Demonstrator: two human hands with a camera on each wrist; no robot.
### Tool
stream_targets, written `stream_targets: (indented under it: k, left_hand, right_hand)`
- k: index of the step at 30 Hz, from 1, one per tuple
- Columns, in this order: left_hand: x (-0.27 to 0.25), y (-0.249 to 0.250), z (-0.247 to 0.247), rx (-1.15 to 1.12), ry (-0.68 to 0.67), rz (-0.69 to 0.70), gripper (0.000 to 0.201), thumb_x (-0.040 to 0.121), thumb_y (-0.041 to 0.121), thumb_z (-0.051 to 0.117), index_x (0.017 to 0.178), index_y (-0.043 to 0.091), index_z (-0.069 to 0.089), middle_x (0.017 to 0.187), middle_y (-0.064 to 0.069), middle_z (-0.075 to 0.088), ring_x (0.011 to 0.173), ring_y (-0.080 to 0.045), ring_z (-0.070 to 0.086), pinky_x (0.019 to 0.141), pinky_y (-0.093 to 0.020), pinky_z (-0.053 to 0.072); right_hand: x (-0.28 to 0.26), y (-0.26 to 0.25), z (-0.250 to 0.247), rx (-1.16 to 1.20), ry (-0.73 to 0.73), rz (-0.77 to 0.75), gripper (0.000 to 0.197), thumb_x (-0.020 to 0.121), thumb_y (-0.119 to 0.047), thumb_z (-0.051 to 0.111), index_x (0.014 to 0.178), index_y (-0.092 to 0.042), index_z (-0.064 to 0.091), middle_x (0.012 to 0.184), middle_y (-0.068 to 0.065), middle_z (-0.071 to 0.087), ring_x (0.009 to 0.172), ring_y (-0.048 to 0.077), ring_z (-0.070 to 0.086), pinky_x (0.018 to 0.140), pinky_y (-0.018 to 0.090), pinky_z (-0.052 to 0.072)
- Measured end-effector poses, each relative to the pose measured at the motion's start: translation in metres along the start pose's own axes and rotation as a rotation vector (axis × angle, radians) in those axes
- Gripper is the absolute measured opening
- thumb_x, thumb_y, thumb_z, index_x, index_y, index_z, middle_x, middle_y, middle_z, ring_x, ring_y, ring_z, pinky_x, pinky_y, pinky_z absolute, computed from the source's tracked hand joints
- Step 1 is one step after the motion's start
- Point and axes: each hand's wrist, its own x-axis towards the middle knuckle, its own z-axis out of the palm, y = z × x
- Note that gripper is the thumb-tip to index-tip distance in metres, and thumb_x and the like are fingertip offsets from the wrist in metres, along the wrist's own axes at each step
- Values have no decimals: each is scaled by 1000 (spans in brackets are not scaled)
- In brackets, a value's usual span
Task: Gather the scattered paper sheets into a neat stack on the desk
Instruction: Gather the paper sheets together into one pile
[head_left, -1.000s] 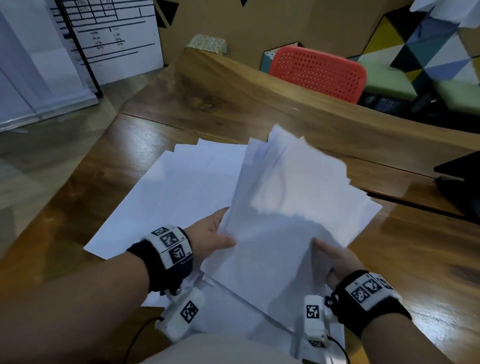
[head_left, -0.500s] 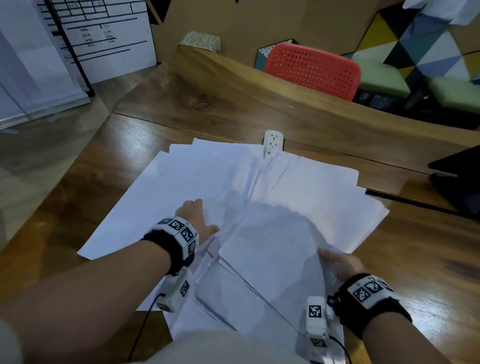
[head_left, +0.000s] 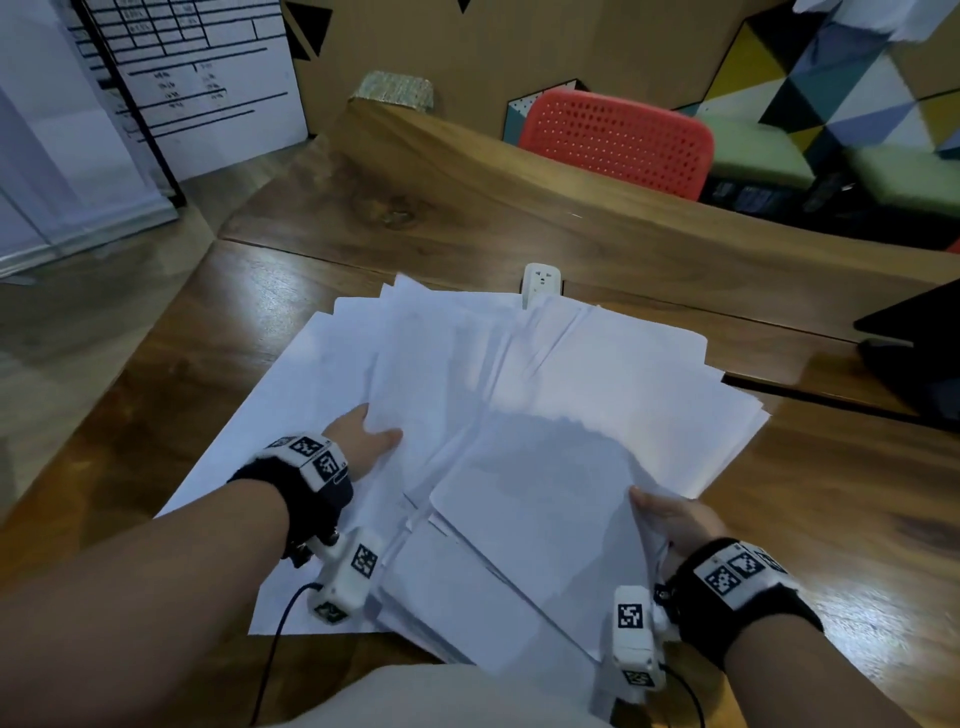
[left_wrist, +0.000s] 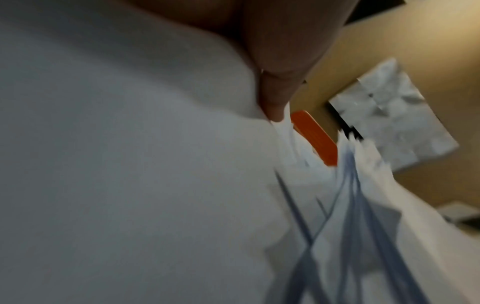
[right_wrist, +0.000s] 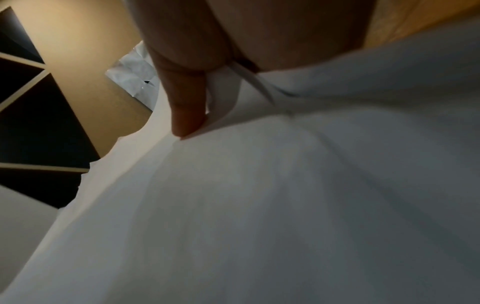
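Note:
Several white paper sheets (head_left: 545, 415) lie fanned and overlapping on the wooden desk (head_left: 831, 493). My left hand (head_left: 363, 441) is at the left edge of an upper bundle, thumb on top and fingers hidden beneath it. The blurred left wrist view shows one of its fingers (left_wrist: 275, 96) against the paper sheets (left_wrist: 130, 164), with loose edges splayed beyond. My right hand (head_left: 670, 514) grips the near right edge of the fan. In the right wrist view a finger (right_wrist: 187, 111) lies along the paper sheets (right_wrist: 285, 205), a sheet edge pinched beside it.
A white power strip (head_left: 540, 283) pokes out behind the papers. A dark laptop (head_left: 919, 353) sits at the desk's right edge. A red perforated chair (head_left: 618, 140) stands behind the raised back ledge. A whiteboard (head_left: 197, 78) leans at the far left.
The bundle that both hands held raised has come down flat onto the desk. My left hand let go, moved forward and left, and now has its fingers under other sheets. The right hand keeps its hold.

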Motion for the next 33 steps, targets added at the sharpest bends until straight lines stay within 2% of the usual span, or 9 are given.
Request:
stream_targets:
  k: [4, 7, 9, 14, 17, 21, 24, 28, 33]
  left_hand:
    - [-5, -9, 14, 104, -185, -23, 67, 93, 45, 39, 143, 4, 25, 153, -14, 26, 139, -27, 29, 111, -31, 23]
    - [-14, -8, 24, 26, -257, 20, 70, 91, 48, 43, 143, 5, 26, 152, -12, 29, 138, -26, 32, 107, -30, 26]
    - [-17, -5, 28, 16, -270, 70, 76, 86, 37, 58, 145, 7, 20, 151, -11, 31, 135, -26, 37, 107, -32, 30]
    - [-26, -2, 15, -301, -293, 269, 53, 61, 24, 78, 108, 25, 55, 106, -4, 67, 88, -17, 63, 89, -36, 50]
    - [-29, -16, 1, -671, -452, 273, 82, 37, 34, 91, 111, 15, 61, 99, -11, 73, 85, -26, 70, 72, -38, 58]
    - [-31, -26, -6, -794, -600, 235, 75, 39, 24, 92, 109, 14, 66, 102, -19, 72, 86, -35, 70, 69, -44, 59]
    - [-24, -32, -6, -789, -568, 203, 85, 31, 25, 94, 110, 12, 65, 100, -17, 73, 82, -32, 71, 67, -40, 59]
    - [-14, -41, -1, -800, -513, 173, 94, 24, 30, 95, 109, 10, 61, 89, -11, 75, 76, -26, 72, 67, -37, 60]
    - [-11, -49, 10, -792, -483, 125, 87, 24, 24, 95, 103, 9, 60, 78, -9, 76, 67, -24, 72, 62, -35, 60]
  right_hand:
    - [5, -2, 16, -196, 64, -142, 104, 7, -56, 89, 92, 1, 69, 95, 18, 72, 89, 37, 68, 88, 53, 53]
    - [-14, -9, 43, -258, 59, -179, 56, 61, -29, 85, 105, -1, 64, 104, 16, 69, 95, 36, 66, 91, 50, 52]
    - [-19, -9, 56, -239, 62, -219, 47, 69, -20, 78, 110, -2, 64, 106, 17, 69, 95, 37, 66, 91, 53, 52]
    - [-22, -10, 50, -130, 58, -285, 36, 70, -13, 79, 102, -5, 64, 94, 15, 70, 85, 36, 68, 80, 51, 55]
    - [-24, -10, 34, -158, 163, -340, 64, 56, -39, 86, 106, -12, 56, 92, 5, 62, 76, 24, 59, 68, 37, 51]
    - [-30, -20, 19, -182, 257, -417, 111, 45, -58, 85, 136, -15, 37, 136, 9, 48, 121, 29, 50, 104, 48, 41]
    - [-34, -37, 7, -162, 153, -347, 70, 75, -34, 75, 132, -6, 46, 125, 14, 58, 110, 30, 59, 101, 48, 43]
    - [-35, -38, 7, -230, 43, -232, 5, 83, -3, 65, 88, -5, 63, 88, 24, 67, 74, 34, 64, 87, 57, 51]
    - [-26, -24, 22, -277, 136, -142, 17, 81, -10, 69, 97, -8, 66, 89, 14, 70, 86, 35, 67, 86, 52, 54]
